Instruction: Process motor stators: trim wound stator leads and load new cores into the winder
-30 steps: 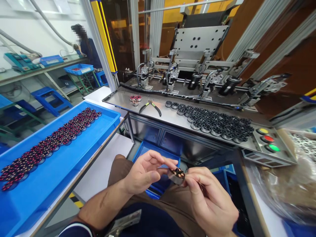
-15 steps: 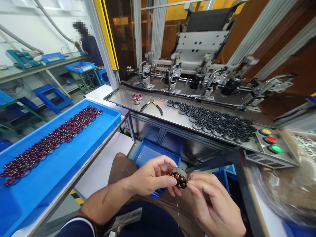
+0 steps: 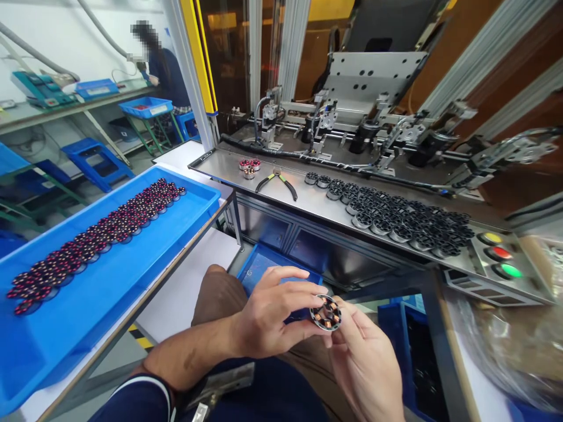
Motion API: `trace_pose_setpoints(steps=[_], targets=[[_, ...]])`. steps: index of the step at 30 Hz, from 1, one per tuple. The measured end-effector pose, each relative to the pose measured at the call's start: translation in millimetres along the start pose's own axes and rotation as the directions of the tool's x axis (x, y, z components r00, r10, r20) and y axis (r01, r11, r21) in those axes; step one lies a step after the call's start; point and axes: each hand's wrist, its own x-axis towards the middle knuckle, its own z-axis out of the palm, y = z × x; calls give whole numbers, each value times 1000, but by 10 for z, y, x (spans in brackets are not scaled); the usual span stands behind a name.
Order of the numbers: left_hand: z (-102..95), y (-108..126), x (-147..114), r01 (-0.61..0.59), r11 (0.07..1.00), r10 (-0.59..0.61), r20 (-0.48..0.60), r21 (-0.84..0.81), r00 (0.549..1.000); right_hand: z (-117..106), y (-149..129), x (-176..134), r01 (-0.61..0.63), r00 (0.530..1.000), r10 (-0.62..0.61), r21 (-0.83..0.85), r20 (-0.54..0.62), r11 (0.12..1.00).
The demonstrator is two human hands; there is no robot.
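Note:
Over my lap I hold a round motor stator (image 3: 326, 313) with copper windings, its open face turned up toward me. My left hand (image 3: 275, 310) pinches its left edge between thumb and index finger, the other fingers stretched out. From the right, my right hand (image 3: 363, 351) grips the same stator at its edge, and some of its fingers are hidden beneath. On the metal ledge ahead lie pliers (image 3: 278, 181) with green and black handles. Beside them sits a small group of stators (image 3: 250, 168) with red and copper colouring.
Many black stators (image 3: 396, 214) crowd the ledge's right part, near yellow, red and green buttons (image 3: 501, 253). At left, a blue tray (image 3: 176, 234) carries rows of wound stators (image 3: 105, 234). A machine with clamps (image 3: 365, 129) stands behind the ledge. Another person (image 3: 165, 70) works far left.
The stator has been turned so its face points more upward. My left fingers have spread and shifted over its edge; my right hand has moved in closer. The view has tilted slightly.

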Motion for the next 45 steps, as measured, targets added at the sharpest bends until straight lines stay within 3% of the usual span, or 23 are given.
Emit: trace_pose_setpoints(steps=[4, 10, 14, 17, 19, 20, 22, 24, 25, 26, 27, 28, 29, 30, 31, 32, 33, 34, 38, 41, 45], targets=[[-32, 11, -19, 0, 996, -1, 15, 88, 1000, -10, 16, 8, -103, 994, 105, 72, -24, 992], [-42, 9, -23, 1, 996, -3, 15, 91, 1000, 17, 4, 34, -90, 995, 92, 48, -35, 995], [-43, -16, -7, -68, 992, 73, -49, 105, 996, 73, -11, 17, -104, 992, 105, 12, -77, 995], [-12, -22, -14, -97, 993, 102, -89, 64, 991, 84, -33, 1, -38, 997, 33, -80, -68, 996], [37, -5, -61, -112, 994, 111, -130, 4, 985, 59, -75, 9, 127, 990, -136, -229, -24, 965], [64, 9, -99, -117, 993, 112, -153, -28, 982, 36, -109, 21, 248, 967, -254, -318, 23, 915], [105, 37, -184, -124, 987, 103, -195, -98, 975, -29, -198, 53, 491, 867, -466, -465, 178, 737], [105, 43, -237, -67, 974, 11, -248, -216, 969, -109, -300, 87, 664, 739, -561, -539, 373, 517], [88, 31, -236, 16, 950, -100, -257, -311, 961, -151, -347, 100, 720, 682, -569, -558, 459, 412], [65, 8, -213, 146, 891, -261, -221, -430, 940, -190, -387, 109, 758, 635, -559, -570, 534, 317], [38, -23, -171, 317, 768, -441, -101, -556, 892, -226, -419, 114, 785, 594, -544, -576, 592, 230], [11, -60, -115, 501, 575, -578, 111, -647, 808, -259, -443, 117, 804, 559, -529, -573, 639, 159], [-11, -97, -52, 668, 341, -616, 379, -661, 690, -288, -460, 117, 817, 536, -507, -566, 675, 110], [-25, -129, 8, 796, 126, -538, 633, -592, 556, -312, -472, 116, 830, 515, -490, -551, 703, 82], [-32, -150, 59, 873, -25, -400, 805, -487, 438, -332, -483, 113, 841, 503, -472, -535, 724, 78], [-30, -159, 97, 908, -109, -276, 890, -404, 362, -346, -495, 111, 851, 497, -453, -519, 741, 84], [-21, -153, 121, 916, -152, -211, 918, -370, 336, -353, -508, 108, 857, 493, -435, -505, 753, 98], [-8, -135, 132, 906, -177, -213, 914, -384, 346, -353, -524, 105, 862, 493, -421, -494, 762, 116], [44, -28, 104, 810, -212, -399, 805, -547, 439, -298, -594, 86, 845, 520, -450, -515, 726, 146], [49, 8, 77, 763, -186, -487, 733, -619, 475, -264, -613, 69, 777, 620, -443, -585, 648, 231], [33, 2, 62, 743, -160, -536, 690, -650, 487, -301, -561, 98, 664, 747, -448, -548, 490, 509]])
